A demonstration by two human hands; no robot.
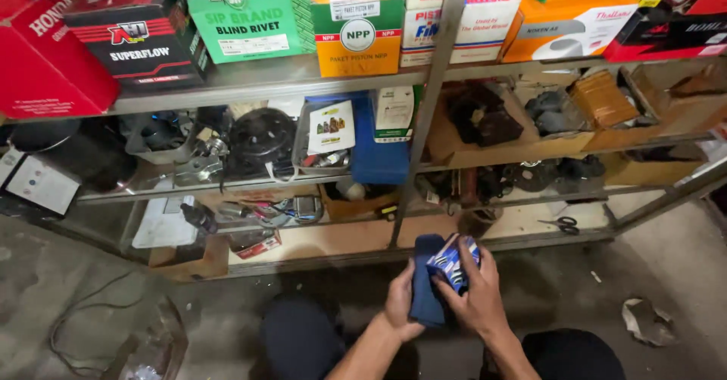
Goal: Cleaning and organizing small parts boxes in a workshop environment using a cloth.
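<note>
1. Low in the centre of the frame, the right hand (478,295) grips a small blue box (454,261) with striped, printed faces, its fingers curled round the box's right side.
2. Just left of it, the left hand (399,302) pinches a dark blue cloth (425,289), which hangs folded and touches the box (thumb hidden behind the fabric).
3. Beyond the hands, the lowest board of the metal shelf rack (435,77) bears black-handled scissors (561,224) at right.
4. Mid-frame, an open tray (303,134) holds small bottles and a card.
5. Along the top, cartons stand in a row: a green carton (241,17) upper left, an orange-and-white carton (357,24) beside it.
</note>
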